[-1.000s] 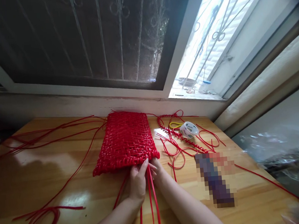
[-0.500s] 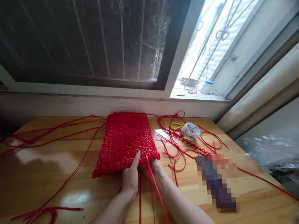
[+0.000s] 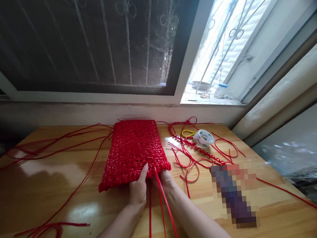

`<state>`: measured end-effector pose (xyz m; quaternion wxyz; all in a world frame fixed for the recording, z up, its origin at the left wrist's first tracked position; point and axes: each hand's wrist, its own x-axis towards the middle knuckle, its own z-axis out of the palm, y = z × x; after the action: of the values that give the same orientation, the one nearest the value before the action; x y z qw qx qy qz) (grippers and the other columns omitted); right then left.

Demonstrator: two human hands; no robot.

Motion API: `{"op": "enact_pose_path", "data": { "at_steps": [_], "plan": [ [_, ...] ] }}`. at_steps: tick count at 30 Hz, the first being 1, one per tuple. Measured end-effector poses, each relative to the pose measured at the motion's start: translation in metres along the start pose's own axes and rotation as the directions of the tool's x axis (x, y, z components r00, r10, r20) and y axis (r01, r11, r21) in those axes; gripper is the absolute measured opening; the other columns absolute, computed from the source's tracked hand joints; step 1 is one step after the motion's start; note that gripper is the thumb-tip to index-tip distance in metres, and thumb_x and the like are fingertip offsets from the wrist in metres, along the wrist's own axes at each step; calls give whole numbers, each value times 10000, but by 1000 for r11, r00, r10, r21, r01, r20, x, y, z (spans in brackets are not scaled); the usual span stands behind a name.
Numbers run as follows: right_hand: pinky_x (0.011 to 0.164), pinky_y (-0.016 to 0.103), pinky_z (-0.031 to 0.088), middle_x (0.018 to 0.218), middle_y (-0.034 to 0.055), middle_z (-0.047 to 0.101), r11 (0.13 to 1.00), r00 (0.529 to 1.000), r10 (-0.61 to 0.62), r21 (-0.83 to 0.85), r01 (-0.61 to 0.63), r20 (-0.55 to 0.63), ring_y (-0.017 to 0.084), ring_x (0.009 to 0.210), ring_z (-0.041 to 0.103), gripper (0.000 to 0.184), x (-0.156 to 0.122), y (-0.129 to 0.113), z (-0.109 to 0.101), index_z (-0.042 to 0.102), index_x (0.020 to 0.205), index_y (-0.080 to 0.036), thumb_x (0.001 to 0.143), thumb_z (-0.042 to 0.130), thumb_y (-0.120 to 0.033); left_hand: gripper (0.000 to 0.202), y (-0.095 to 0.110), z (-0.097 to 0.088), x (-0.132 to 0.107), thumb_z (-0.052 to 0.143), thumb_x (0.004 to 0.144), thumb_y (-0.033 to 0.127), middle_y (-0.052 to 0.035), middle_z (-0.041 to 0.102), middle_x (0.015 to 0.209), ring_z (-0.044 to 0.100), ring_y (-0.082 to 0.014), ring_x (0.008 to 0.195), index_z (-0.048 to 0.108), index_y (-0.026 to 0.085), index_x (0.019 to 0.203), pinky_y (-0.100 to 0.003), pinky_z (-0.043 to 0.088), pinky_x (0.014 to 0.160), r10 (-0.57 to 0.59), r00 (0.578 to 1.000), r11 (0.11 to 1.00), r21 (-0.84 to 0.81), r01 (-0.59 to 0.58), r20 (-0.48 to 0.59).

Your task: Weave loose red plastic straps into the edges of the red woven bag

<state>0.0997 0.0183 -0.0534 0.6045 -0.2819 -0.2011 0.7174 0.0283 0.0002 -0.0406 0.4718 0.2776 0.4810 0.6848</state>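
Weave (image 3: pixel 133 150): glossy, red, criss-crossed | left hand (image 3: pixel 138 191): clasping near edge, thumb atop | right hand (image 3: pixel 166 180): fingers hidden, grip unclear

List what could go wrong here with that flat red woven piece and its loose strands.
1. The thin, glossy red strands at the near edge run close together, so they might tangle.
2. The right hand is largely hidden by the flat red woven piece, so it could snag something unseen.
3. The round white tape roll sits beside the twisted red cord; a tug might shift it.
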Motion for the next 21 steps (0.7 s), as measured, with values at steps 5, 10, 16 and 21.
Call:
{"op": "enact_pose_path", "data": {
  "at_steps": [5,10,16,21],
  "plan": [
    [724,371,512,736,47,658,1000,1000,2,19,-2,-2,220,820,603,250,-2,4,-2,609,837,-199,640,622,-353,495,1,-1,-1,658,668,221,-12,541,1183,462,-183,1123,513,239,1142,-333,304,1019,44,999,999,12,-44,-7],
    [738,355,508,734,41,655,998,998,-62,-6,62,-20,205,816,603,202,0,7,-4,606,846,-203,672,595,-305,488,2,-1,-1,645,679,228,-28,540,1187,473,-193,1113,511,224,1148,-351,313,1011,64,998,997,31,-64,-7],
    [771,316,497,773,0,658,999,998,-51,-20,51,-46,174,810,609,285,-2,7,-7,584,902,-212,621,622,-183,503,1,-2,1,652,669,233,-38,526,1207,442,-203,1145,510,216,1151,-354,290,1026,93,996,994,64,-93,1],
    [773,329,497,784,4,661,998,996,-56,-36,53,-76,182,818,607,308,-1,9,-11,577,915,-211,613,629,-183,502,0,-2,0,652,670,240,-42,525,1209,464,-201,1124,504,213,1150,-363,289,1023,78,997,996,50,-77,-4]
  ]
}}
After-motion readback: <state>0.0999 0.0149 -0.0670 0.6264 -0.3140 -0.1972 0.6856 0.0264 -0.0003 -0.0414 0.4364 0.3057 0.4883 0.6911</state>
